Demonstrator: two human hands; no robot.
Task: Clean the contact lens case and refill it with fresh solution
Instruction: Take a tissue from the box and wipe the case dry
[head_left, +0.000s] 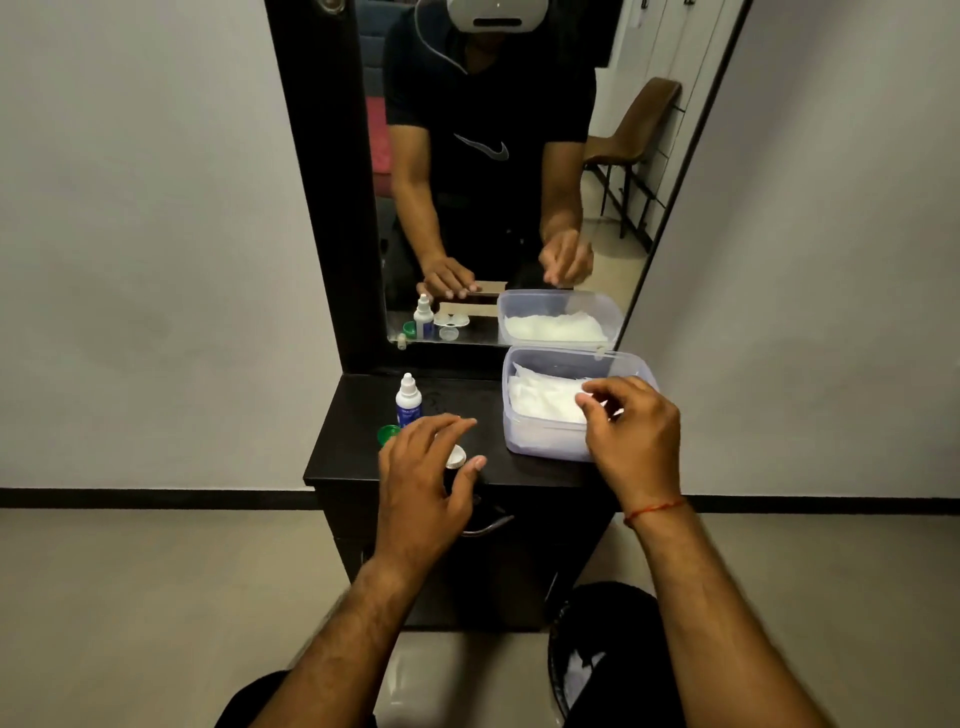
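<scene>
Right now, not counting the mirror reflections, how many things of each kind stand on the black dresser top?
Solution bottle: 1
Green cap: 1
Contact lens case, partly hidden under the left hand: 1
Clear plastic tissue box: 1
Total: 4

One solution bottle (408, 400), one green cap (388, 434), one plastic tub (545, 441), two hands.

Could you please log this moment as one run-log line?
left hand: over lens case | right hand: pinching tissue in plastic box | solution bottle: upright, uncapped
</scene>
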